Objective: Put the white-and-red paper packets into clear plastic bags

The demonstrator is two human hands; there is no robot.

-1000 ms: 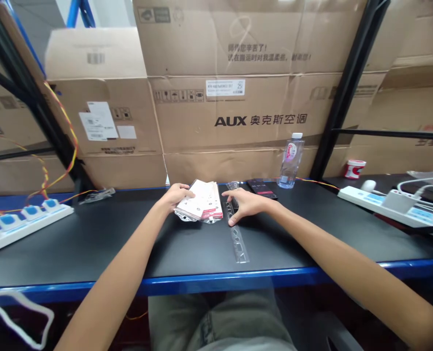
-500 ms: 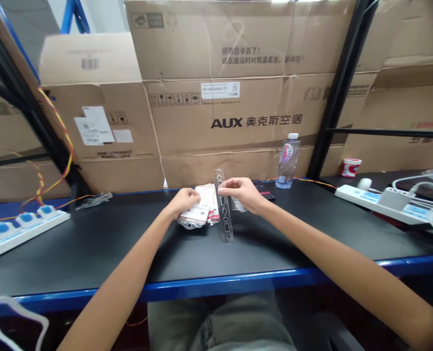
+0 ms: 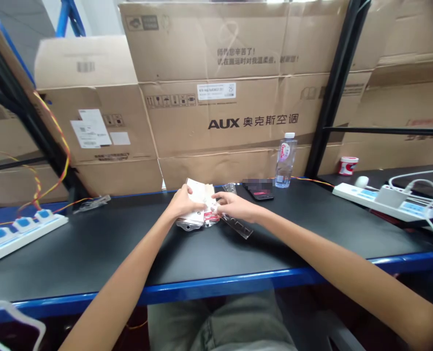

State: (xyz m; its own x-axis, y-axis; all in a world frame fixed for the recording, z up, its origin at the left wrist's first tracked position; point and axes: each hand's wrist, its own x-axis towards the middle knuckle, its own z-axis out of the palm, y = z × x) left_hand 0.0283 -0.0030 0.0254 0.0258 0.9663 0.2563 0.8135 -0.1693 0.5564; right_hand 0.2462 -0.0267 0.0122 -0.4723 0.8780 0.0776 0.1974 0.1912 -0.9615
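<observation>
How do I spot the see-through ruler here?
Find the brown cardboard box printed AUX; below it lies the black table. There the right hand holds the clear plastic stencil ruler beside white-and-red card packets in the left hand. Unlike them, it is a long see-through strip.

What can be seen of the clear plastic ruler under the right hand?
The ruler is a narrow strip of clear plastic with faint cut-out shapes. It slants low over the black table; the right hand grips one end, next to the packets held by the left hand. Whether its free end rests on the table cannot be told.
</observation>
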